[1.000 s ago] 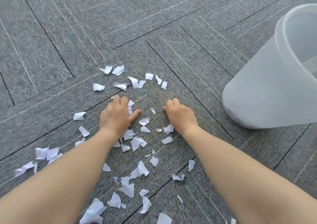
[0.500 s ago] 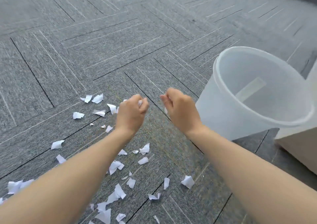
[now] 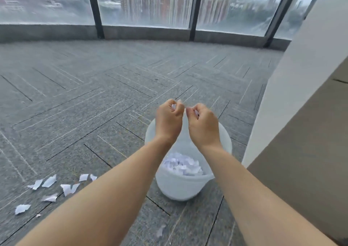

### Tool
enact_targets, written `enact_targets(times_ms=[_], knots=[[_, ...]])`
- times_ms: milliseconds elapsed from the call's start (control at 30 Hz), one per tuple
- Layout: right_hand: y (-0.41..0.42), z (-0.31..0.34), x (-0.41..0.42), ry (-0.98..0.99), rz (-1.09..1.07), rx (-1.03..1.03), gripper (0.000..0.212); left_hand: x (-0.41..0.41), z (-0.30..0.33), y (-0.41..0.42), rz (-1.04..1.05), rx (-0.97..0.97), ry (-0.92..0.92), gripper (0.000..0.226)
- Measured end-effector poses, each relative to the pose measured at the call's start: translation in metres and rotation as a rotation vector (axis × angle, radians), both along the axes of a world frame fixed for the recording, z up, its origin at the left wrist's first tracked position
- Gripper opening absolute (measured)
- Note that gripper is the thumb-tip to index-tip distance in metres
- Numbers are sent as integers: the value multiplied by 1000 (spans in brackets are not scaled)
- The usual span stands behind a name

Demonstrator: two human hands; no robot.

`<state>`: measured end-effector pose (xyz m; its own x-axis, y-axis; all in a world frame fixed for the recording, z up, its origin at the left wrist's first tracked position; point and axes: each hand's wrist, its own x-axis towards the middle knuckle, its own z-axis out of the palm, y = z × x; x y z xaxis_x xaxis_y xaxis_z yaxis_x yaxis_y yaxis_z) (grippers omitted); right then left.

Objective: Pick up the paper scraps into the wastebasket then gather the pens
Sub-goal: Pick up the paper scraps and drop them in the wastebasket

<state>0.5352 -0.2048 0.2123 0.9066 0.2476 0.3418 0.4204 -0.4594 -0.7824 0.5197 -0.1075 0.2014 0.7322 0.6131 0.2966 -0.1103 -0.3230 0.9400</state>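
Note:
A translucent white wastebasket (image 3: 178, 186) stands on the grey carpet, with a heap of white paper scraps (image 3: 181, 164) inside it. My left hand (image 3: 168, 120) and my right hand (image 3: 203, 125) hover side by side above the basket's far rim, each closed on a few white scraps that peek out between the fingers. Several loose paper scraps (image 3: 49, 181) lie on the carpet at the lower left, and one small scrap (image 3: 161, 230) lies in front of the basket. No pens are in view.
A white wall or cabinet side (image 3: 301, 87) rises close to the right of the basket. Large windows (image 3: 146, 3) with dark frames run along the far end of the carpeted floor (image 3: 94, 99).
Both hands closed on scraps from the carpet, rose and moved right to above the wastebasket. The view tilted up, so the windows now show and most loose scraps have left the frame.

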Motion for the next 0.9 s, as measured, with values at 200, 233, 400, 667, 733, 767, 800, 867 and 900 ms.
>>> enact_targets(times_ms=[200,233,400,667,733,767,800,867,900], knots=[[-27,-23,13,224,77,-212,31,9,-11,-8,-66,85,250,28],[-28,-26,13,268,105,-234,30,9,-13,-5,-85,50,285,26],[-30,-24,13,237,56,-495,32,-3,-18,2,-274,-45,371,43],[-4,7,-12,-57,-4,-330,38,-23,-11,17,-360,-100,290,53],[7,17,-24,-70,27,-234,35,-37,-12,27,-371,-113,237,44],[13,21,-30,-70,46,-190,34,-45,-13,33,-357,-112,210,39],[19,25,-37,-74,66,-148,34,-55,-14,40,-331,-114,178,34],[32,29,-55,-85,120,-76,32,-77,-18,58,-241,-127,130,27],[39,27,-66,-84,163,-53,31,-91,-24,70,-184,-104,131,24]])
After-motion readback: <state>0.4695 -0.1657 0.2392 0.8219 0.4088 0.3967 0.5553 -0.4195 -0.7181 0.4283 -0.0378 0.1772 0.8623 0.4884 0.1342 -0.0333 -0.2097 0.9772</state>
